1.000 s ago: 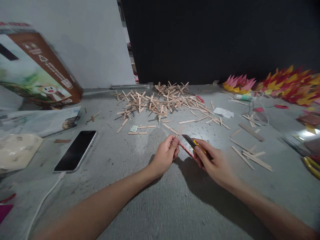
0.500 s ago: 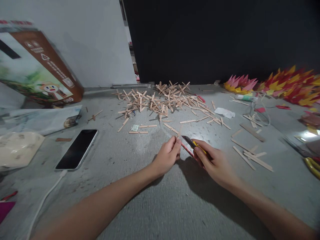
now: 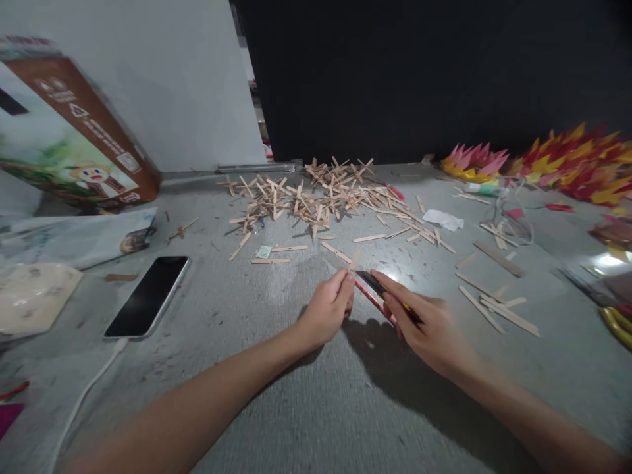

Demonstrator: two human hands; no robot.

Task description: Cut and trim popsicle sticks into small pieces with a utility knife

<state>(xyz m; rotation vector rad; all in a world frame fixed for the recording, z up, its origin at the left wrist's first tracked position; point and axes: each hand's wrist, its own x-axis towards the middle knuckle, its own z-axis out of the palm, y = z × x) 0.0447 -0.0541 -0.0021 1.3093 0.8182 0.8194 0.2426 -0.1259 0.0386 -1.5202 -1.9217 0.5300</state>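
My left hand (image 3: pixel 326 304) is closed, pinching a small wooden craft stick (image 3: pixel 355 260) whose end points up above the thumb. Close to its right, my right hand (image 3: pixel 422 322) grips a box cutter (image 3: pixel 378 284) with a dark blade and a partly visible yellow-black body. The forefinger lies along the back of the cutter, and the blade's tip is near the stick; whether they touch I cannot tell. A thin red pen-like rod (image 3: pixel 369 293) runs beneath the cutter, its lower end under the right-hand fingers.
Craft sticks, many joined into crosses, form a pile (image 3: pixel 316 194) at the back. Loose sticks (image 3: pixel 508 313) lie at right, near yellow-handled scissors (image 3: pixel 617 322). Red and yellow folded-paper pieces (image 3: pixel 577 164) stand back right. A phone (image 3: pixel 147 296) on a cable and a carton (image 3: pixel 93 131) are at left.
My right forefinger has moved forward onto the cutter, covering more of its yellow body. The cutter has dipped a little. My left hand still pinches the stick.
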